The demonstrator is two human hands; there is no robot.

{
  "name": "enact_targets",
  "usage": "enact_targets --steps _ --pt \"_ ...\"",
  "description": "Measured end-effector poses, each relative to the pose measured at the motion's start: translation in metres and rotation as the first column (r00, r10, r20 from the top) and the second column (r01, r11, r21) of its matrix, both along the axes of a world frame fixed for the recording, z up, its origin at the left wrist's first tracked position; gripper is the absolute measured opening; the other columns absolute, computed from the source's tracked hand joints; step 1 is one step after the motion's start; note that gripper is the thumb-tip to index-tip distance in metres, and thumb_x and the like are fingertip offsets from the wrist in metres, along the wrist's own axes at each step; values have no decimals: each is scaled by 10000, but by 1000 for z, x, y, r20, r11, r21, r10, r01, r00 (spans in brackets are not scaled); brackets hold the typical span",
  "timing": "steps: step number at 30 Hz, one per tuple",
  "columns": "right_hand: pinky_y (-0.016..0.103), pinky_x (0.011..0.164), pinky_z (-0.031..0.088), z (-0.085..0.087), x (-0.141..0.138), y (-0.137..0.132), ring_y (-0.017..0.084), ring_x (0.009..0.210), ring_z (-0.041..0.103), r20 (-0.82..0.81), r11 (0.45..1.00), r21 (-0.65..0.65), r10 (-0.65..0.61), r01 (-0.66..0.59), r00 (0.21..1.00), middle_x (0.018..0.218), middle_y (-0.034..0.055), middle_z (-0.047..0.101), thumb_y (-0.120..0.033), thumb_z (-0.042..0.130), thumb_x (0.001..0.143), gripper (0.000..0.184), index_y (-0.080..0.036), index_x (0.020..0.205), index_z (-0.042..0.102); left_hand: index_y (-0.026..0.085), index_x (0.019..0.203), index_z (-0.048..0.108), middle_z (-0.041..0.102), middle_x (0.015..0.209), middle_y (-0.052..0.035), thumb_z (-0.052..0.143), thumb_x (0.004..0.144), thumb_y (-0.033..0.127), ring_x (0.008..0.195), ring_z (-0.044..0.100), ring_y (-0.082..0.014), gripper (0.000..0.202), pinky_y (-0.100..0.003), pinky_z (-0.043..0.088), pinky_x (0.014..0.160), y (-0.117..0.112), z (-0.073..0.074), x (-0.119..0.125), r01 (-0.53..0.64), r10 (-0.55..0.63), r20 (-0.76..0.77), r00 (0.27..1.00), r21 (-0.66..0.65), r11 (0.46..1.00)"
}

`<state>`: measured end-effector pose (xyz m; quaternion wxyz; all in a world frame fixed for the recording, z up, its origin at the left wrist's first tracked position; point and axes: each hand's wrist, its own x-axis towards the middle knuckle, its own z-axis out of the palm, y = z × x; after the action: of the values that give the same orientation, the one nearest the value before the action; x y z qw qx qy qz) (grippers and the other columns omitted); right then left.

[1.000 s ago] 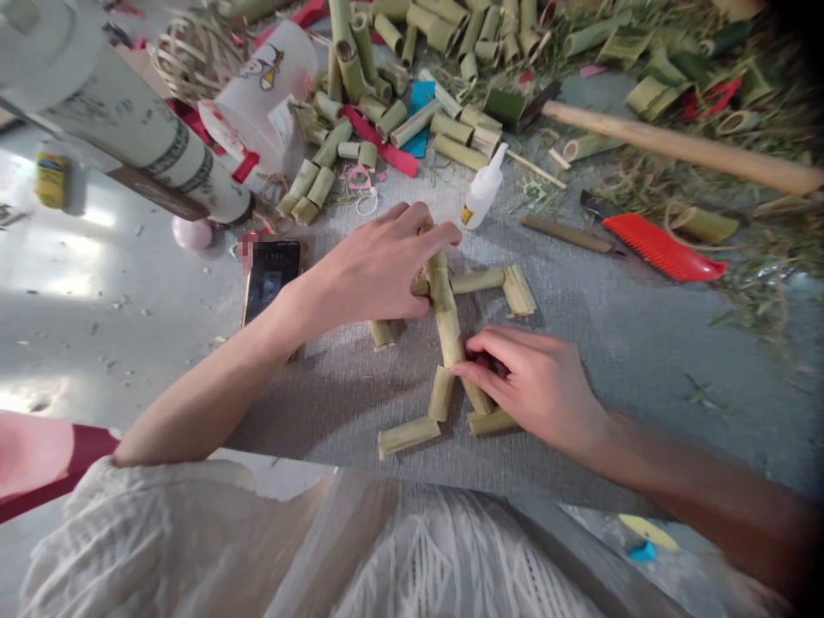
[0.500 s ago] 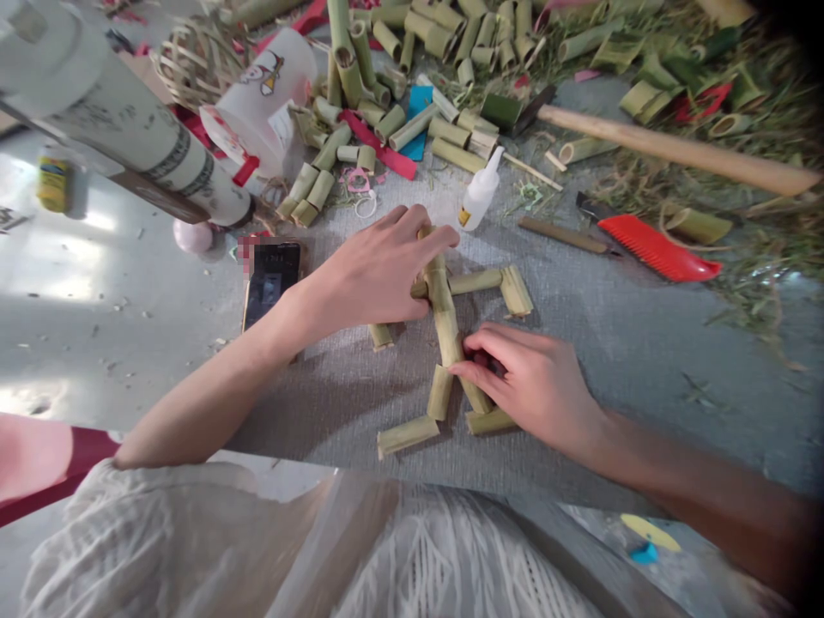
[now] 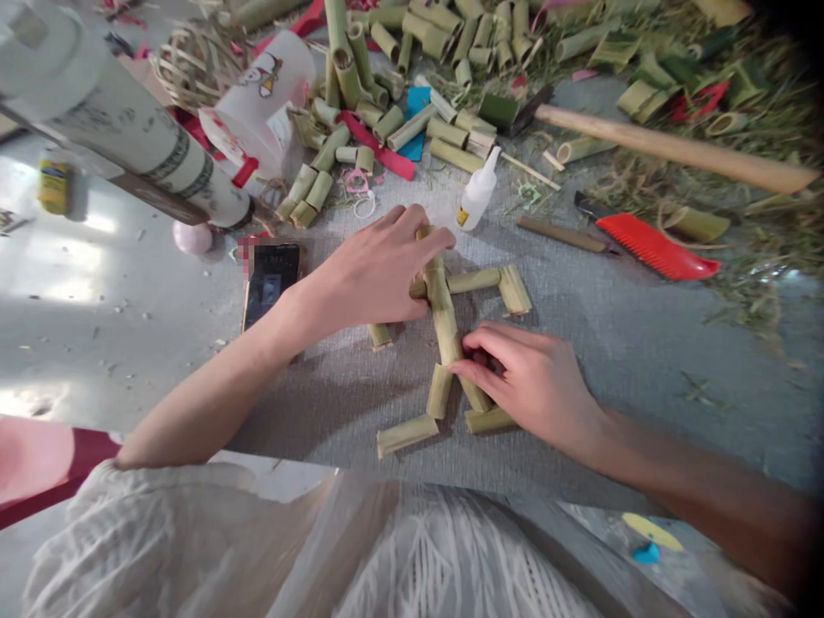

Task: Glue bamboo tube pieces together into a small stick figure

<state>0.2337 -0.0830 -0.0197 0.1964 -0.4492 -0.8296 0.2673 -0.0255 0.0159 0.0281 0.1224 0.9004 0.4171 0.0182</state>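
Observation:
Several short bamboo pieces lie on the grey cloth in a stick-figure shape, with a longer bamboo piece [image 3: 443, 318] as its trunk. My left hand [image 3: 379, 266] grips the upper end of that trunk, thumb on its left side and fingers over the top. Lower down, my right hand [image 3: 531, 373] pinches the trunk's lower right side between thumb and fingers. To the right an arm piece [image 3: 475, 281] meets a short end piece [image 3: 514, 289]. Below the trunk are a leg piece [image 3: 439, 392] and a foot piece [image 3: 408, 436]. The left arm is partly hidden by my left hand.
A white glue bottle [image 3: 478, 193] stands just beyond the figure. A phone [image 3: 274, 283] lies left, near a large white bottle [image 3: 148, 129] and a clear cup [image 3: 263, 94]. A red-handled tool [image 3: 653, 246] and a wooden handle [image 3: 675, 148] lie right. Cut bamboo [image 3: 444, 34] is heaped behind.
Both hands keep the same hold on the bamboo trunk. The whole view has shifted very slightly; nothing else has visibly moved.

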Motion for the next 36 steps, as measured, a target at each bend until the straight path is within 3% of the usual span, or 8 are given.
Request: enact_targets --steps 36 --pt "328 663 392 -2 0 0 126 707 639 -3 1000 4 3 -3 1000 884 -38 745 -518 696 1133 333 -226 975 671 233 1539 596 586 1438 -166 766 854 236 1321 582 -395 707 -527 570 1072 -1 1 2 -12 11 -33 999 -10 1000"
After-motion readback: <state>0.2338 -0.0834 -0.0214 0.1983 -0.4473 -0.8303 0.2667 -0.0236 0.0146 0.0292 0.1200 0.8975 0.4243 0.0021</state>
